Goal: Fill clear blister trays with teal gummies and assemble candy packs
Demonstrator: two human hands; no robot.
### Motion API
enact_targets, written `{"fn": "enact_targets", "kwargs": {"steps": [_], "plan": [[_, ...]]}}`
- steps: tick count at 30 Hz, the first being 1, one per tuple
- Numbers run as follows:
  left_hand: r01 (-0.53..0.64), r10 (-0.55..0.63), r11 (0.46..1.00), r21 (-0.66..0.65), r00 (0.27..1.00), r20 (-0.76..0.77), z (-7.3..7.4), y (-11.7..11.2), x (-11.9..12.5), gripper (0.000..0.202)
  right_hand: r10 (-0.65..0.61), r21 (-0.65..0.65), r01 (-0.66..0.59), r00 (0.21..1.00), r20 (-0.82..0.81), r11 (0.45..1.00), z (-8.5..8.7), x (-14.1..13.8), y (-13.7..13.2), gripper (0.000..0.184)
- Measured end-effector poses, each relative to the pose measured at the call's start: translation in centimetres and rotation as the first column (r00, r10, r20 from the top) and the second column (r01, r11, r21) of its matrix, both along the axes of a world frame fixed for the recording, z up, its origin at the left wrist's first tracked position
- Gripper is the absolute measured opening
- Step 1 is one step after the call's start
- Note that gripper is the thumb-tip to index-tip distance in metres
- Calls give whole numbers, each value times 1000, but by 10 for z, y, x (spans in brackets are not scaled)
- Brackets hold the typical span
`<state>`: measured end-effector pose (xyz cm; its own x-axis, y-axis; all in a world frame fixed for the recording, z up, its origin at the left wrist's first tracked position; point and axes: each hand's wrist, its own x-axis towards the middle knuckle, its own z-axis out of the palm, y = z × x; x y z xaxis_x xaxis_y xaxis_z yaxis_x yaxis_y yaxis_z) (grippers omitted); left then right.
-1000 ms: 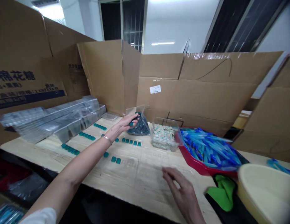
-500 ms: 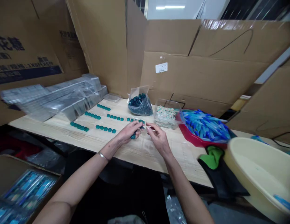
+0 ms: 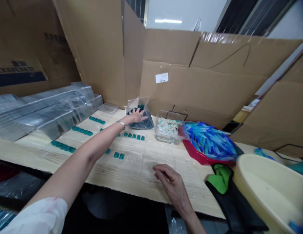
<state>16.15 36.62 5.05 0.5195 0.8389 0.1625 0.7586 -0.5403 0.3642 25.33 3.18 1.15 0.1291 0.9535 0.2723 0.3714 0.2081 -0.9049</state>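
Resting fingers on bagged teal pieces

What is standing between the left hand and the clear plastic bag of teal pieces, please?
Nothing visible stands in the way. The left hand is already at the open mouth of the clear plastic bag, touching the teal pieces inside it.

Our passage runs over desk toward bag: teal tiles line left side, clear box and red tray block right, cardboard behind.
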Motion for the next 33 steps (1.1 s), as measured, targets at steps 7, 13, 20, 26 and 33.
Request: {"fn": "enact_targets", "kwargs": {"steps": [7,13,20,26,33], "plan": [[58,-45,992,116,993,-106,-14,-5,-13,57,-7,-67,6,1000,-18,998,-13,8,-12,16],[-62,101,993,-101,891,442,3,-1,-20,18,1,-33,-2,1000,-30,999,-15,3,-13,16],[-67,338,928,-367,567,751,34,3,-9,11,-14,10,15,999,-28,1000,-13,5,-7,20],[348,514,743,-571,248,821,49,-36,-20,19,-111,69,117,991,-78,991,4,12,21,25],[685,719,500,-529,12,695,22,-137,-43,16,-99,102,133,952,-290,986,23,-22,69,34]]}}
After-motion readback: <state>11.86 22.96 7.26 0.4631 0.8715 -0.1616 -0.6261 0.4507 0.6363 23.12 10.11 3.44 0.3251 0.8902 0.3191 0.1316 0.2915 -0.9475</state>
